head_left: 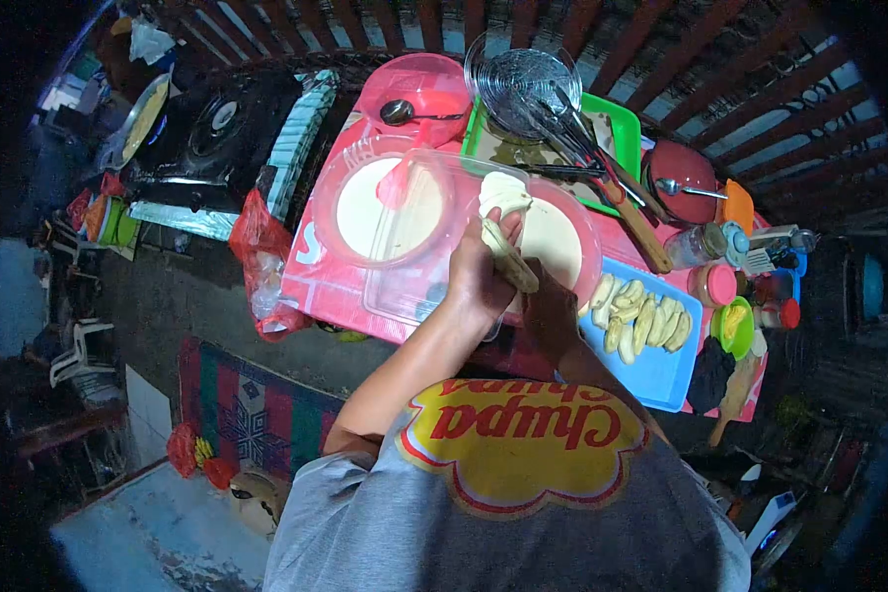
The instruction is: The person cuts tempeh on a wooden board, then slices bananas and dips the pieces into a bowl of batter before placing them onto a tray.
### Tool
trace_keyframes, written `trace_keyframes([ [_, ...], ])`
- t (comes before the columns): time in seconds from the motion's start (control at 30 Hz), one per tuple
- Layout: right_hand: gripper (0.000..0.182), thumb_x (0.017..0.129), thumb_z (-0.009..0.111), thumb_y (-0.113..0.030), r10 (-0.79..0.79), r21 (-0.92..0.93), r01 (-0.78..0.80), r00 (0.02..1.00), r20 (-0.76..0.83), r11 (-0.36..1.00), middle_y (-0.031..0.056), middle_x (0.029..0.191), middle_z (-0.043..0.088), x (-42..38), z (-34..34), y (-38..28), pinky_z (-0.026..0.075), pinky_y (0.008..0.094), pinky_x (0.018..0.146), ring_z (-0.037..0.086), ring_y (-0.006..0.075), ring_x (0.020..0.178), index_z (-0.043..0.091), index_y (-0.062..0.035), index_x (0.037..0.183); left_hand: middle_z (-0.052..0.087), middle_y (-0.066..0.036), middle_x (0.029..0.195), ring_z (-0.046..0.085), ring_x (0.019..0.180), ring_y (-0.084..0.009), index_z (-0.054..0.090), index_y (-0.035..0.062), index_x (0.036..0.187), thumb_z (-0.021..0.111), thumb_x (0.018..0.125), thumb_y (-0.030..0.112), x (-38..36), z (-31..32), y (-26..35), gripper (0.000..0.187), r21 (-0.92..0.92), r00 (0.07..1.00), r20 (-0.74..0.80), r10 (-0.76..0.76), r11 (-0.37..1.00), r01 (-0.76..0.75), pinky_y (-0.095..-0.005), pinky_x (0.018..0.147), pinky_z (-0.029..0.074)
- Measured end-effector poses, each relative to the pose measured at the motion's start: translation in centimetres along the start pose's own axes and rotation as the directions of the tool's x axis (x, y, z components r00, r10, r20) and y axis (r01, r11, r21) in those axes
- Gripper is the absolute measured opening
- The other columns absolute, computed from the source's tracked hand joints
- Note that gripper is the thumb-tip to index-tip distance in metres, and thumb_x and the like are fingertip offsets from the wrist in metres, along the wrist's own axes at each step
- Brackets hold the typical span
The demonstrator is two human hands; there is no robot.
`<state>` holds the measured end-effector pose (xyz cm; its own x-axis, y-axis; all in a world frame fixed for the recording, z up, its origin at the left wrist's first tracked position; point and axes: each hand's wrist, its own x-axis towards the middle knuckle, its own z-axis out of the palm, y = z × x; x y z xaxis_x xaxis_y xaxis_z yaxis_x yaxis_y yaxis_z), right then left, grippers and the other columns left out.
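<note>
My left hand (474,261) is closed around a peeled banana (508,259) above the front of the table. A pale, fanned-out piece (504,191) shows at its fingertips. My right hand (551,308) is just right of it, in shadow, near the banana's lower end; its fingers are too dark to make out. Under and beside the hands are a clear rectangular lid (414,286) and two round tubs of creamy white batter, one on the left (390,207) and one on the right (553,242). A blue tray (651,383) to the right holds several peeled bananas (644,324).
Behind are a pink bowl (409,74) with a black ladle, a green tray (622,123) with tongs, and a glass plate (523,79). Jars (696,245) and a green bowl (737,331) stand right. A stove (212,128) and red plastic bag (259,237) are left.
</note>
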<state>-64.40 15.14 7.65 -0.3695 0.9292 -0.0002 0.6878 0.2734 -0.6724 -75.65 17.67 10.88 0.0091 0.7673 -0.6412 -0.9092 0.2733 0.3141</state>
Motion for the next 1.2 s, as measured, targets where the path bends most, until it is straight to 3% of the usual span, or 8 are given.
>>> trace_keyframes([
  [0.37, 0.019, 0.078, 0.041, -0.008, -0.005, 0.212, 0.01, 1.0, -0.023, 0.977, 0.0168, 0.079, 0.053, 0.9, 0.5, -0.9, 0.043, 0.0409, 0.06, 0.055, 0.0332, 0.074, 0.042, -0.0058, 0.097, 0.051, -0.002, 0.106, 0.048, 0.084, -0.0142, 0.038, 0.015, 0.116, 0.035, 0.085, 0.03, -0.6, -0.9, 0.7, 0.035, -0.052, 0.995, 0.097, -0.018, 0.998, 0.023, -0.0288, 0.078, 0.037],
  [0.5, 0.02, 0.077, 0.043, -0.009, 0.026, 0.042, -0.026, 1.0, 0.0, 0.999, 0.0162, 0.081, 0.054, 1.1, 1.8, 0.2, 0.043, 0.0414, 0.058, 0.055, 0.0335, 0.072, 0.043, -0.0057, 0.097, 0.048, -0.003, 0.109, 0.048, 0.09, -0.0135, 0.033, 0.0146, 0.12, 0.031, 0.087, 0.031, -0.3, -1.3, 1.1, 0.037, -0.003, 0.989, 0.136, 0.052, 0.999, -0.052, -0.0293, 0.079, 0.038],
  [0.6, 0.021, 0.077, 0.045, -0.01, 0.056, -0.125, -0.045, 0.994, 0.093, 0.991, 0.0162, 0.079, 0.054, 0.4, 0.8, 0.0, 0.043, 0.0417, 0.057, 0.055, 0.034, 0.071, 0.044, -0.0057, 0.098, 0.044, -0.005, 0.113, 0.046, 0.099, -0.0165, 0.028, 0.0122, 0.122, 0.026, 0.088, 0.033, 0.4, -1.3, 2.5, 0.04, 0.02, 0.987, 0.148, -0.063, 0.998, 0.061, -0.0327, 0.083, 0.037],
  [0.67, 0.022, 0.077, 0.045, -0.01, 0.061, -0.179, -0.038, 0.991, 0.122, 0.983, 0.0162, 0.078, 0.054, -0.5, -0.2, 0.0, 0.043, 0.0418, 0.056, 0.055, 0.0341, 0.07, 0.044, -0.0057, 0.098, 0.041, -0.015, 0.108, 0.048, 0.087, -0.0233, 0.028, 0.0049, 0.12, 0.024, 0.088, 0.037, 2.9, -2.8, 2.7, 0.046, -0.096, 0.953, 0.089, 0.289, 0.955, -0.281, -0.0383, 0.075, 0.043],
  [0.87, 0.013, 0.084, 0.038, -0.014, 0.013, -0.169, -0.006, 0.999, 0.042, 0.986, 0.0146, 0.064, 0.053, -2.0, -1.1, 0.5, 0.042, 0.0378, 0.05, 0.056, 0.0278, 0.06, 0.046, -0.0039, 0.086, 0.042, -0.009, 0.101, 0.048, 0.088, -0.0213, 0.034, 0.0097, 0.116, 0.022, 0.089, 0.036, 1.0, -0.9, 3.6, 0.04, -0.056, 0.957, -0.029, 0.29, 0.955, -0.291, -0.0371, 0.075, 0.043],
  [0.97, 0.019, 0.076, 0.045, -0.006, 0.11, 0.062, -0.124, 0.974, 0.197, 0.99, 0.0158, 0.071, 0.054, -1.1, -0.6, 0.2, 0.043, 0.0407, 0.055, 0.056, 0.0321, 0.066, 0.043, -0.0026, 0.094, 0.043, -0.007, 0.097, 0.048, 0.085, -0.0196, 0.036, 0.0107, 0.115, 0.022, 0.089, 0.037, 0.9, -0.7, 3.4, 0.04, -0.029, 0.956, -0.025, 0.291, 0.956, -0.292, -0.036, 0.072, 0.044],
  [1.03, 0.01, 0.082, 0.043, -0.009, -0.18, -0.116, 0.172, 0.982, -0.062, 0.978, 0.0152, 0.062, 0.051, -0.9, -1.1, -1.4, 0.04, 0.0377, 0.051, 0.054, 0.0281, 0.057, 0.045, -0.0038, 0.09, 0.044, -0.007, 0.095, 0.048, 0.083, -0.0189, 0.036, 0.0107, 0.115, 0.022, 0.089, 0.037, 0.8, -0.7, 3.3, 0.039, -0.024, 0.956, -0.023, 0.293, 0.956, -0.294, -0.0358, 0.07, 0.044],
  [1.2, 0.011, 0.082, 0.041, -0.009, -0.101, -0.031, 0.102, 0.994, 0.037, 0.994, 0.0145, 0.061, 0.049, -0.9, -1.3, -1.8, 0.04, 0.0374, 0.052, 0.053, 0.0291, 0.056, 0.044, -0.0038, 0.093, 0.044, -0.007, 0.093, 0.048, 0.081, -0.0186, 0.037, 0.0108, 0.114, 0.023, 0.088, 0.038, 0.6, -0.8, 3.3, 0.039, 0.001, 0.949, -0.031, 0.313, 0.95, -0.313, -0.0361, 0.069, 0.045],
])
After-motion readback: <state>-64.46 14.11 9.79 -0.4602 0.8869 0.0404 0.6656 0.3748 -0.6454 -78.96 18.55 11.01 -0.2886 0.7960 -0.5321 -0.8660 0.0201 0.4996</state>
